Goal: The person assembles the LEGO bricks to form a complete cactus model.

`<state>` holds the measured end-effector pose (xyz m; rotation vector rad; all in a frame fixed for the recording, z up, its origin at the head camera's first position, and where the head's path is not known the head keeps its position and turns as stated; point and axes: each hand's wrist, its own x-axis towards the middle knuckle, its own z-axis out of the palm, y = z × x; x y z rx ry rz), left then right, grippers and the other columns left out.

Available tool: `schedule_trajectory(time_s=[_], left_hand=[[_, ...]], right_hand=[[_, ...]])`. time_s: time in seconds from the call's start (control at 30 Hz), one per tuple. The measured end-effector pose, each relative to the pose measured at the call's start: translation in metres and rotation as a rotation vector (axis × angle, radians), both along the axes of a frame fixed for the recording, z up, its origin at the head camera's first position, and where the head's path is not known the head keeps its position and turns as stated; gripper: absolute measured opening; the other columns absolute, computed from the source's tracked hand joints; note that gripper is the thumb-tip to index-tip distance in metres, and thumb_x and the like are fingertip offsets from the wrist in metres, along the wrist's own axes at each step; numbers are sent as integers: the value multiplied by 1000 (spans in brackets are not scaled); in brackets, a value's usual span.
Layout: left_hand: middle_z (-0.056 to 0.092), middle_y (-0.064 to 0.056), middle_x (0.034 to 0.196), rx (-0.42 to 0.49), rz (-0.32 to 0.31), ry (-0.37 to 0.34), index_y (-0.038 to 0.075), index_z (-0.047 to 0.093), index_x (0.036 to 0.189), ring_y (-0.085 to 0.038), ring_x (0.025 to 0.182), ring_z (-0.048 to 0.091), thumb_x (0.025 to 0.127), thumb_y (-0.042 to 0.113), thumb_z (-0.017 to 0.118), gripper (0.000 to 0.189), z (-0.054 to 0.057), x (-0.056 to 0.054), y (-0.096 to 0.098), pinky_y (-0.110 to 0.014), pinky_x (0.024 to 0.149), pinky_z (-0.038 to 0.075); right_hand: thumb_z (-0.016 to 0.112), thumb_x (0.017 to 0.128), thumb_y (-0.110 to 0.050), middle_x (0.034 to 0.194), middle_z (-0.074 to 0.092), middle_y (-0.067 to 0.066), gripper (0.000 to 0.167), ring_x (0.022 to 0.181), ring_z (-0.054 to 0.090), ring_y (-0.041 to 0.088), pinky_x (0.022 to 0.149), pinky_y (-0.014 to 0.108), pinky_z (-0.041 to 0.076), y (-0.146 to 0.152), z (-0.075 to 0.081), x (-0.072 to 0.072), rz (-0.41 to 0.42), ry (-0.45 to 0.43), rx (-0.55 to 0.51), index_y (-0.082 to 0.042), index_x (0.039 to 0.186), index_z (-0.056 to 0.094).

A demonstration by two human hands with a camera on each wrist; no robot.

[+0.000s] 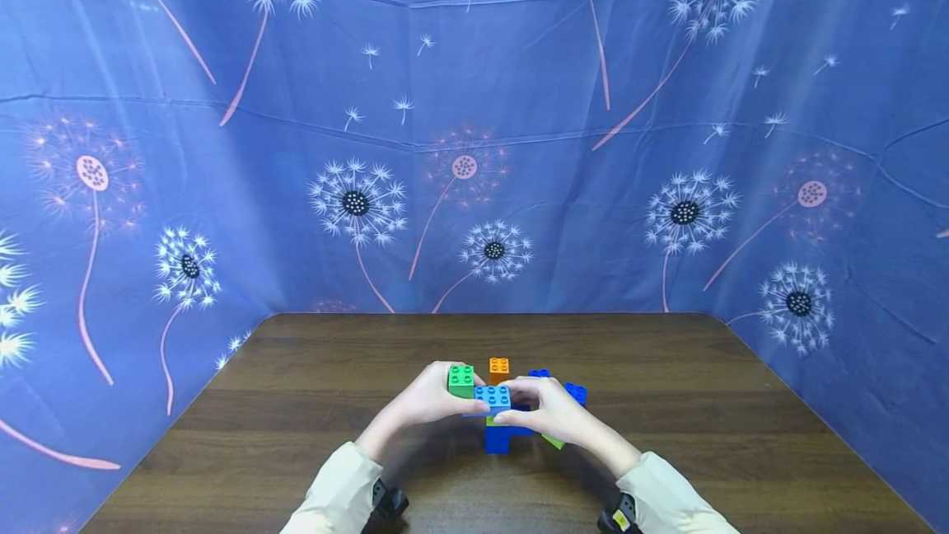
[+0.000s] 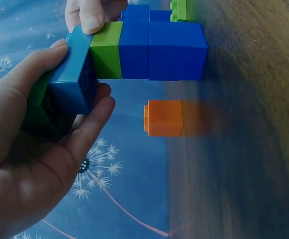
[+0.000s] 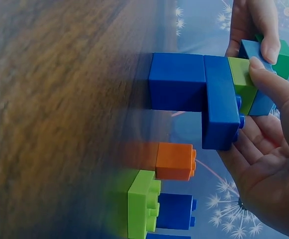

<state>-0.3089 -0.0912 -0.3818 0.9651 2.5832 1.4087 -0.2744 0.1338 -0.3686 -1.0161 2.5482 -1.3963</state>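
A tower of building blocks rises from the table between the hands. At its base is a dark blue block [image 2: 178, 52], under a longer dark blue block [image 3: 220, 112] that juts sideways. Above it sits a lime block [image 2: 106, 47]. The light blue block [image 1: 493, 395] lies on the lime one, with a green block [image 1: 461, 383] on its left end. My left hand [image 1: 424, 395] pinches the light blue block between thumb and fingers, beside the green block. My right hand [image 1: 554, 413] grips the tower near the top, its thumb where lime and light blue meet.
Behind the tower stands an orange block [image 1: 499, 367]. To the right are loose blue blocks [image 1: 576, 392] and a lime block [image 3: 143, 206], partly hidden by the right hand in the head view. A patterned blue cloth [image 1: 474, 105] hangs behind the wooden table [image 1: 334, 344].
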Motion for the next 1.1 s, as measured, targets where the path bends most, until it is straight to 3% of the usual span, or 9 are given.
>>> schedule_trajectory(time_s=[0.17, 0.47, 0.6, 0.77, 1.1], left_hand=[[65, 3, 76, -1, -6, 1, 9, 69, 97, -5, 60, 54, 78, 30, 76, 29, 1, -1, 0, -24, 59, 50], [65, 5, 76, -19, -18, 18, 9, 69, 96, -2, 60, 53, 78, 28, 76, 27, 2, 0, 0, -22, 59, 49], [64, 4, 74, -17, -21, 24, 8, 69, 95, -1, 59, 52, 78, 28, 75, 26, 4, 1, 1, -21, 58, 48], [63, 3, 74, -18, -18, 40, 7, 70, 94, -1, 59, 52, 77, 28, 76, 27, 3, 0, 1, -20, 58, 47], [63, 2, 75, -5, -26, 29, 6, 69, 95, -2, 60, 52, 77, 26, 77, 28, 1, -1, 0, -19, 57, 46]], right_hand=[[67, 87, -18, 100, 70, 11, 34, 92, 67, 24, 79, 25, 53, -1, -1, 0, -26, 10, 14, 0, 116, 61], [69, 85, -24, 99, 70, 1, 34, 89, 67, 14, 78, 22, 52, 5, -29, -23, -21, 37, 24, -9, 116, 63], [69, 85, -28, 99, 70, 0, 37, 89, 67, 10, 77, 22, 53, 7, -31, -26, 11, 60, 12, -10, 116, 62], [69, 84, -30, 100, 70, 2, 38, 91, 66, 11, 81, 32, 54, 10, -31, -28, 40, 103, 6, -9, 115, 62], [68, 85, -31, 103, 70, 1, 36, 95, 66, 11, 85, 32, 52, 20, -33, -28, 42, 158, 54, -11, 115, 62]])
